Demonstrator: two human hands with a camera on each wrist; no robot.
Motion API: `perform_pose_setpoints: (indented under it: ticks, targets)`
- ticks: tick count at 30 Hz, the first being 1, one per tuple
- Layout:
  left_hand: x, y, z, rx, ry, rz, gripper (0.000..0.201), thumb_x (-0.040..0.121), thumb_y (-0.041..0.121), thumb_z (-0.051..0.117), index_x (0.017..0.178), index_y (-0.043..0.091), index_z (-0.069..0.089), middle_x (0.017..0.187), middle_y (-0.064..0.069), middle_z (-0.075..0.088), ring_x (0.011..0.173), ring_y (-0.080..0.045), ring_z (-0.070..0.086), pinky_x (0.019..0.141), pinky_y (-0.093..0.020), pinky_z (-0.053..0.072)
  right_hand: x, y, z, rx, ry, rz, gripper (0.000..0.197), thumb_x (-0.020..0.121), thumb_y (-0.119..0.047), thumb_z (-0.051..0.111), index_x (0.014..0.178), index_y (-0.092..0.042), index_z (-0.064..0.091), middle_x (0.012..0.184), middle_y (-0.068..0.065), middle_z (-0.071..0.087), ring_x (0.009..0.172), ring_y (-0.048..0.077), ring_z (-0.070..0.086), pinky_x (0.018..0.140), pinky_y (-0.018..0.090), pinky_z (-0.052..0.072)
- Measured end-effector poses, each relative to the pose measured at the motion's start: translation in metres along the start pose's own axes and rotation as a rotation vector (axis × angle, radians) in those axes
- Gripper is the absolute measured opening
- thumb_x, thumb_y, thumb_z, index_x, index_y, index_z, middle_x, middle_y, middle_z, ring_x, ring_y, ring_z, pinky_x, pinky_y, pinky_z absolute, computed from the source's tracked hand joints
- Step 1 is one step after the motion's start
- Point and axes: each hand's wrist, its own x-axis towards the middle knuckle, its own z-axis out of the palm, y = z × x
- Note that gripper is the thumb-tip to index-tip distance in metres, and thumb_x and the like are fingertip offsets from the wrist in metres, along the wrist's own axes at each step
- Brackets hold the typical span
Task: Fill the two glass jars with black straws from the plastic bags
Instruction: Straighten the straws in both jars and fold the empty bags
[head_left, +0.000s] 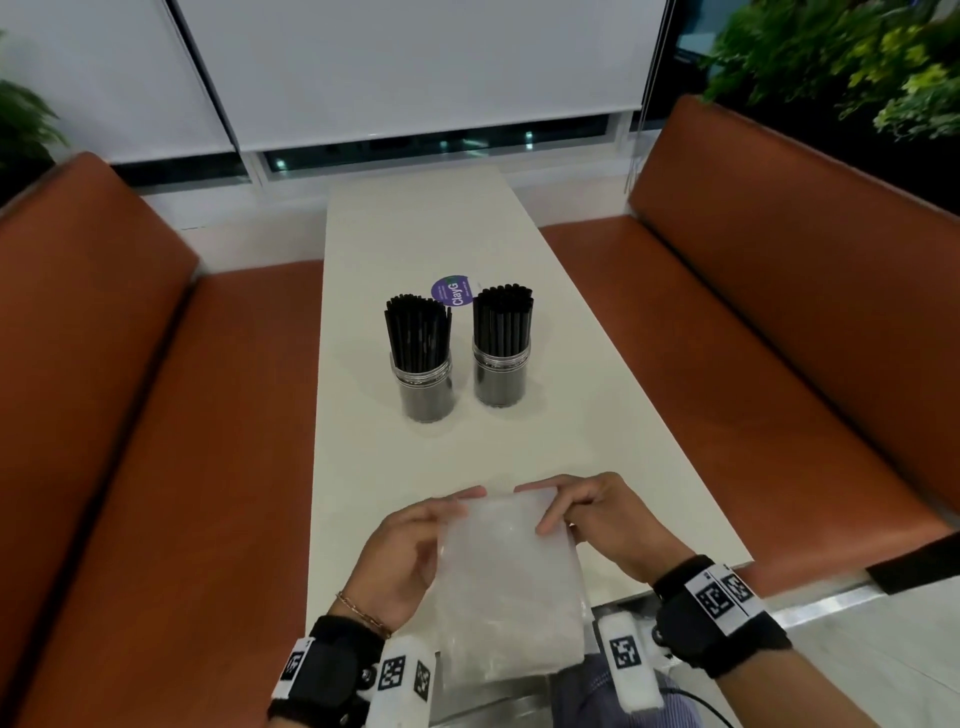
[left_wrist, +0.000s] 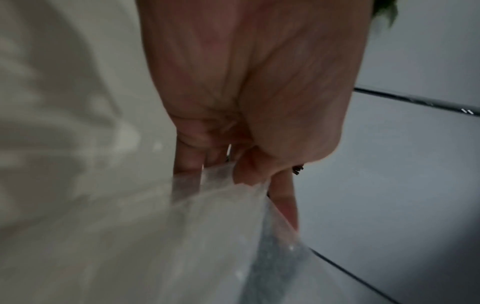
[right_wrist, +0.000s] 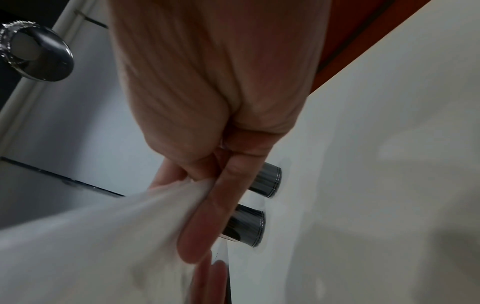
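Both hands are gripping one clear plastic bag (head_left: 506, 577) at its top edge, over the near end of the counter (head_left: 613, 415). Left hand (head_left: 410, 551) is pinching the bag's left top corner, thumb over the front, fingers (left_wrist: 187, 162) curling behind the film. Right hand (head_left: 597, 519) is clamping the right top corner, thumb and curled fingers (right_wrist: 207, 216) bunching the plastic between them. Bag is hanging down from the hands toward the person's lap, looking flat; contents can't be made out, film is too blurred.

Two glass jars are standing upright on the counter well ahead of the hands, side by side, close but not touching. Left jar (head_left: 423, 387) is sitting ahead of the left hand, right jar (head_left: 501, 374) ahead of the right hand. Both are packed with black straws (head_left: 418, 332) sticking up above the rims. A round purple sticker (head_left: 452, 292) is lying just beyond the jars, between them. Orange bench seats (head_left: 156, 415) are flanking the counter on either side of the hands.
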Motion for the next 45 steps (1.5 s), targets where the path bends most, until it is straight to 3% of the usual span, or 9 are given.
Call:
perform_pose_setpoints:
  ticks: [5,9,15,22,27,33,37,41,45]
  targets:
    - [-0.015,0.002,0.013,-0.092,-0.099,-0.194,0.067,0.102,0.062,0.047,0.139,0.009,0.066,0.141,-0.018,0.065,0.132,-0.037,0.060,0.115,-0.051,0.041,0.008,0.000,-0.003,-0.043,0.026,-0.041,0.048,0.082,0.029,0.038,0.077,0.008,0.081,0.121,-0.002,0.077,0.108,0.027,0.073,0.087,0.054,0.064]
    - [-0.010,-0.007,0.029,0.314,-0.037,-0.194,0.045,0.080,0.035,0.086,0.113,0.005,0.080,0.115,-0.017,0.078,0.102,-0.031,0.075,0.089,-0.045,0.055,0.010,-0.006,-0.004,0.005,0.081,-0.016,0.050,0.092,0.021,0.040,0.087,-0.003,0.083,0.119,0.000,0.078,0.108,0.030,0.073,0.082,0.044,0.065]
    - [0.018,-0.018,0.046,0.390,0.096,-0.058,0.028,0.085,0.011,0.082,0.110,0.003,0.076,0.112,-0.024,0.078,0.097,-0.036,0.077,0.084,-0.042,0.055,-0.014,-0.003,-0.030,0.308,0.054,0.218,0.039,0.102,-0.049,0.057,0.134,-0.027,0.056,0.128,0.011,0.072,0.109,0.038,0.074,0.093,0.051,0.059]
    - [0.040,-0.030,0.104,0.432,-0.088,-0.046,0.040,0.084,0.001,0.080,0.120,0.015,0.072,0.113,-0.008,0.079,0.095,-0.025,0.077,0.067,-0.039,0.063,-0.041,0.024,-0.083,0.189,0.047,0.098,0.034,0.091,-0.007,0.078,0.125,-0.013,0.073,0.121,0.011,0.078,0.112,0.034,0.075,0.099,0.050,0.057]
    - [0.055,-0.042,0.145,0.402,-0.152,-0.113,0.042,0.087,-0.025,0.051,0.078,0.004,0.081,0.122,-0.009,0.077,0.100,-0.022,0.077,0.065,-0.032,0.060,-0.061,0.037,-0.138,0.180,0.092,0.131,0.023,0.094,0.010,0.063,0.101,-0.003,0.082,0.106,0.007,0.082,0.090,0.024,0.078,0.077,0.041,0.064]
    - [0.073,-0.054,0.189,0.074,-0.254,-0.428,0.044,0.099,0.034,0.058,0.136,0.010,0.068,0.128,-0.026,0.066,0.108,-0.049,0.065,0.075,-0.060,0.061,-0.079,0.058,-0.187,0.167,0.134,0.091,0.052,0.087,0.029,0.047,0.080,-0.006,0.084,0.115,0.008,0.080,0.107,0.038,0.074,0.085,0.051,0.065]
    - [0.083,-0.078,0.220,0.410,-0.320,-0.347,0.038,0.094,0.018,0.076,0.130,0.011,0.071,0.127,-0.017,0.072,0.108,-0.036,0.071,0.063,-0.039,0.064,-0.094,0.073,-0.214,0.153,0.040,0.075,0.051,0.084,0.026,0.052,0.103,-0.010,0.082,0.127,0.011,0.073,0.116,0.047,0.066,0.094,0.073,0.052]
    - [0.099,-0.098,0.247,0.511,-0.196,-0.252,0.037,0.087,0.008,0.083,0.122,0.004,0.071,0.115,-0.020,0.075,0.094,-0.030,0.075,0.064,-0.041,0.063,-0.127,0.084,-0.250,0.371,-0.089,0.128,0.052,0.085,0.001,0.079,0.133,-0.015,0.067,0.138,0.013,0.061,0.123,0.030,0.065,0.096,0.043,0.058]
    - [0.104,-0.115,0.271,0.630,-0.254,-0.300,0.039,0.087,0.016,0.084,0.124,0.012,0.072,0.123,-0.018,0.074,0.101,-0.031,0.076,0.078,-0.049,0.063,-0.141,0.112,-0.268,0.335,0.164,0.247,0.034,0.080,-0.002,0.086,0.112,-0.012,0.077,0.125,0.016,0.071,0.106,0.033,0.074,0.086,0.044,0.061]
